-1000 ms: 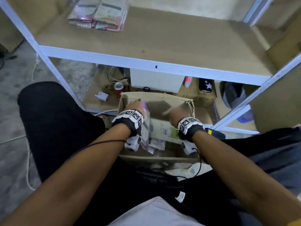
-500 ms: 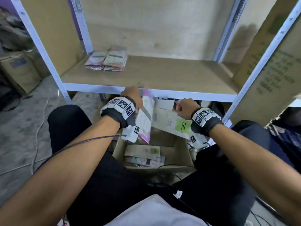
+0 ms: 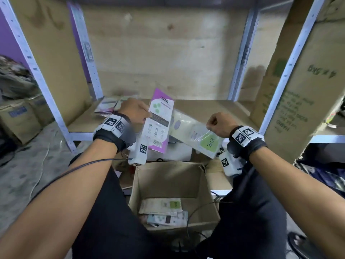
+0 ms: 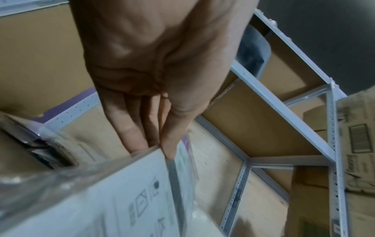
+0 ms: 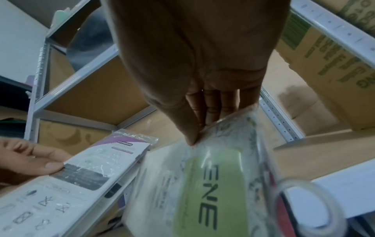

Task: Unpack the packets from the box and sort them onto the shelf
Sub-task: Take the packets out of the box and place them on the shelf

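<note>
My left hand [image 3: 137,111] pinches a purple-and-white packet [image 3: 158,122] by its edge, thumb against fingers [image 4: 168,144], and holds it upright over the shelf's front edge. My right hand [image 3: 217,124] grips a cream packet with a green label [image 3: 197,134], [image 5: 202,184] at one end, tilted down to the right. The open cardboard box [image 3: 168,176] sits on the floor between my knees with a few packets [image 3: 164,212] lying flat at its bottom. A small pile of packets [image 3: 107,106] lies at the shelf's back left.
The wooden shelf board [image 3: 211,109] has bare space in its middle and right. White metal uprights [image 3: 43,85] frame it. A large printed carton [image 3: 298,90] stands to the right, brown boxes [image 3: 20,118] on the floor to the left. Cables trail over my lap.
Both hands have lifted out of the box, each with a packet, and risen to shelf level. My view has tilted up toward the shelf.
</note>
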`<control>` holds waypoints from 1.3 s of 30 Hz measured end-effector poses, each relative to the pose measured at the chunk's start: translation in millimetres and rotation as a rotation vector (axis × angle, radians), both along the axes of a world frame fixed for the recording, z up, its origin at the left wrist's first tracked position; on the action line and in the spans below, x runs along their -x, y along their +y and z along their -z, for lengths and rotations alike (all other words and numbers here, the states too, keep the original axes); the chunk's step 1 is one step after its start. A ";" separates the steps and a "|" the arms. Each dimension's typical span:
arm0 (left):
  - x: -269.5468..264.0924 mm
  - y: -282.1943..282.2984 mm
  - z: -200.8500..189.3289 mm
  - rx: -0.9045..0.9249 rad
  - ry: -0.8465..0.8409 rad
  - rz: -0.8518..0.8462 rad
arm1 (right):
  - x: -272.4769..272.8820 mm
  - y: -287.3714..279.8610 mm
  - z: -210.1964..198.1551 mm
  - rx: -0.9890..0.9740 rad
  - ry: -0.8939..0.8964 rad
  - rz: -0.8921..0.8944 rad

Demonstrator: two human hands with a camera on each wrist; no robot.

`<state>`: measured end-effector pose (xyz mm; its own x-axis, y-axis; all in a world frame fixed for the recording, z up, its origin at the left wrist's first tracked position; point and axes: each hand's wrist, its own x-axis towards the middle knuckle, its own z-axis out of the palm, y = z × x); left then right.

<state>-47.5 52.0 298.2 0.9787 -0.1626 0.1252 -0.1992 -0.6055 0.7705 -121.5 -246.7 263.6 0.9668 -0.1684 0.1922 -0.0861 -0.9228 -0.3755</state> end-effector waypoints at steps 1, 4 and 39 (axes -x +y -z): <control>-4.7 1.6 0.8 0.047 0.001 -0.009 | -4.2 -1.1 -0.6 -0.035 -0.008 0.001; -21.2 6.5 4.8 0.127 -0.019 -0.041 | -20.5 -2.9 -1.5 -0.123 -0.036 0.019; -352.4 190.9 68.3 0.163 0.170 -0.423 | -374.1 211.4 44.5 -1.389 0.301 0.019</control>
